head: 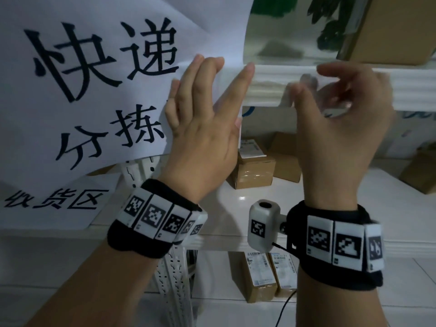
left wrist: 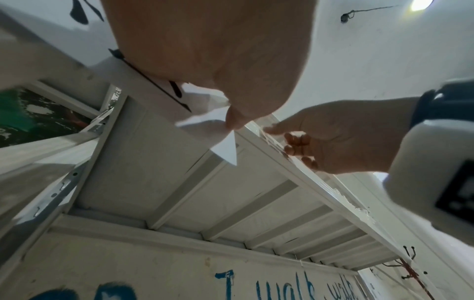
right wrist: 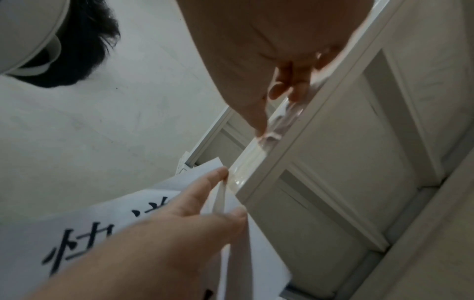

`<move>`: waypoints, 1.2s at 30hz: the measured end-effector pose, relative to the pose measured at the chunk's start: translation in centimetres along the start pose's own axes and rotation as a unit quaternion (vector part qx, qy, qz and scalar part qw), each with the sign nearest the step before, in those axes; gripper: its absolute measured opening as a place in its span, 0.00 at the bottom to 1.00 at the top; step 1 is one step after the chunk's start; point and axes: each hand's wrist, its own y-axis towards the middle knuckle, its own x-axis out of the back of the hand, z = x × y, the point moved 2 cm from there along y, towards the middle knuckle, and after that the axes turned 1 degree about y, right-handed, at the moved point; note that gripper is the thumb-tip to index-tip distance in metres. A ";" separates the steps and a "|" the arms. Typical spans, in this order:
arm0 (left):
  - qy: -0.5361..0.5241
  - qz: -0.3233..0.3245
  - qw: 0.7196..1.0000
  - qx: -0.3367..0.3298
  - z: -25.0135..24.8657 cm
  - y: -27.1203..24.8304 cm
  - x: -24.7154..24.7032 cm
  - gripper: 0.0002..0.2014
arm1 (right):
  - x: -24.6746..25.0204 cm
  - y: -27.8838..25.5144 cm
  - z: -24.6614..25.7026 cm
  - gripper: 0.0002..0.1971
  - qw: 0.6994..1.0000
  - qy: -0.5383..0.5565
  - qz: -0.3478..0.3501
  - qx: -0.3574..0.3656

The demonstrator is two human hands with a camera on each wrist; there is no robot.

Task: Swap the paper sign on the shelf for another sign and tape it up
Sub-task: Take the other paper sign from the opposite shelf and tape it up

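Note:
A white paper sign [head: 94, 79] with big black characters hangs against the white shelf beam [head: 401, 90]. My left hand [head: 230, 69] lies flat on the sign's right edge, fingers straight, pressing it to the beam. My right hand [head: 309, 83] is just to the right at the same height, fingers curled. It pinches one end of a clear tape strip [right wrist: 271, 130] that runs along the beam toward the paper's corner [left wrist: 205, 125]. In the head view the tape is only a blur between thumb and fingers.
A second paper sign [head: 54, 204] lies flat on the shelf board at the lower left. Small cardboard boxes [head: 252, 168] stand on that board, and more boxes [head: 262, 277] on the level below. A perforated upright post [head: 174, 279] runs between them. A large carton [head: 396, 31] sits above the beam.

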 end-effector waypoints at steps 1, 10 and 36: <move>0.008 -0.003 1.000 -0.001 0.0 -0.1 -0.1 0.35 | -0.2 0.0 0.1 0.17 0.999 -0.037 -0.002 0.029; 0.057 0.002 0.998 -0.022 0.6 -0.3 -1.7 0.37 | -3.5 0.4 -0.7 0.31 0.988 -0.126 0.043 0.075; -0.023 -0.011 0.999 -0.036 0.8 -0.8 0.2 0.39 | -3.8 0.3 -0.6 0.22 0.985 -0.119 0.013 0.122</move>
